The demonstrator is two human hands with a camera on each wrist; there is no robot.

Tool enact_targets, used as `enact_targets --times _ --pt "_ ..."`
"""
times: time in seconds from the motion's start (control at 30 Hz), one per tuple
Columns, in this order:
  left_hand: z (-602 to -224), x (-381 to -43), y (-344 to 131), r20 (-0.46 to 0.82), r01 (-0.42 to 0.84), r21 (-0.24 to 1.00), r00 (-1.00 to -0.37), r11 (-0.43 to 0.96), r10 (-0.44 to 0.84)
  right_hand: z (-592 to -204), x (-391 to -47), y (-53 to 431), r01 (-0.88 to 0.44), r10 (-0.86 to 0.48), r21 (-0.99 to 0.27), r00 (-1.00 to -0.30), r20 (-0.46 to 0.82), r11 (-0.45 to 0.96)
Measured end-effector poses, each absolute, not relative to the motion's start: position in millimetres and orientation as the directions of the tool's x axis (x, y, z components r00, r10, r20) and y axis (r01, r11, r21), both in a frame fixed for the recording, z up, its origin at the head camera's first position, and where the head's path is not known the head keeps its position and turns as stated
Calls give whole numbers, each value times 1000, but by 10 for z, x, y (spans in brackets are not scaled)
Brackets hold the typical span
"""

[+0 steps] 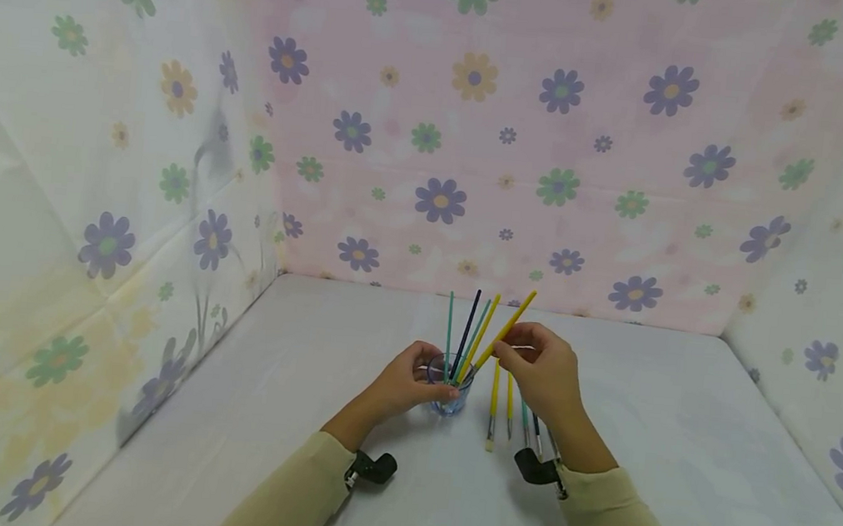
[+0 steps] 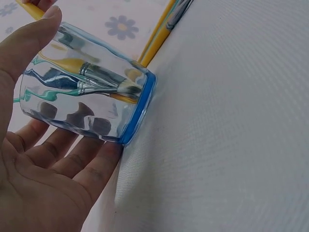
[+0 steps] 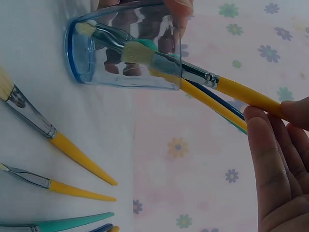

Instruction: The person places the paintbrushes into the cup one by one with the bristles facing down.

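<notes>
My left hand [image 1: 397, 388] grips a clear glass [image 2: 108, 113] with a blue base, thumb on one side and fingers on the other. Several paintbrushes lean in it bristles down, among them a dark blue brush [image 1: 467, 327], a thin green brush [image 1: 449, 324] and a yellow brush [image 1: 484, 329]. Over the rim, my right hand [image 1: 550, 379] pinches another yellow paintbrush [image 3: 244, 93] by its handle. That brush slants, with its pale bristles [image 3: 137, 53] inside the glass, as the right wrist view shows.
Right of the glass, more paintbrushes lie side by side on the white table [image 1: 226, 430]: a wide yellow one [image 3: 79, 157], a narrower yellow one [image 3: 79, 190], a green one [image 3: 77, 222] and a dark blue one. Flowered cloth walls [image 1: 394, 235] enclose the back and sides.
</notes>
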State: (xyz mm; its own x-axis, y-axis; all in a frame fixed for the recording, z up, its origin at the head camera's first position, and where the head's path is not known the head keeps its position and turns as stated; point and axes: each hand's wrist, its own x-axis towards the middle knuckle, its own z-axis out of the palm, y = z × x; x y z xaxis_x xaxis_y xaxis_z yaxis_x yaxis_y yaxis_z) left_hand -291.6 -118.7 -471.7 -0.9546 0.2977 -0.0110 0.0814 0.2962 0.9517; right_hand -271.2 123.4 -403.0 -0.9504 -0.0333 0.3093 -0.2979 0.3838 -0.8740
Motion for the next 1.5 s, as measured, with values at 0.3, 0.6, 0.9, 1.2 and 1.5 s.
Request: enact_targets --times 0.3,0.6,0.9,1.2,1.5 --pt "-4767 -2953 -1196 -15 80 951 -953 299 303 -4156 -2723 1163 -263 -65 -888 -964 258 376" --pt "-4730 -2949 -1204 7 100 960 -943 262 333 -4210 -2753 1096 -219 -56 -885 -975 215 412" --pt "-4717 -2934 -1203 8 107 956 -941 273 339 -4253 -2771 1081 -162 -38 -896 -986 160 413" --pt "-4691 -2928 -1196 19 138 945 -928 296 371 -4229 -2768 1117 -186 -48 -888 -982 182 421" --pt "-4689 -2931 -1198 26 150 940 -926 305 376 -4233 -2785 1148 -192 -52 -885 -981 188 424"
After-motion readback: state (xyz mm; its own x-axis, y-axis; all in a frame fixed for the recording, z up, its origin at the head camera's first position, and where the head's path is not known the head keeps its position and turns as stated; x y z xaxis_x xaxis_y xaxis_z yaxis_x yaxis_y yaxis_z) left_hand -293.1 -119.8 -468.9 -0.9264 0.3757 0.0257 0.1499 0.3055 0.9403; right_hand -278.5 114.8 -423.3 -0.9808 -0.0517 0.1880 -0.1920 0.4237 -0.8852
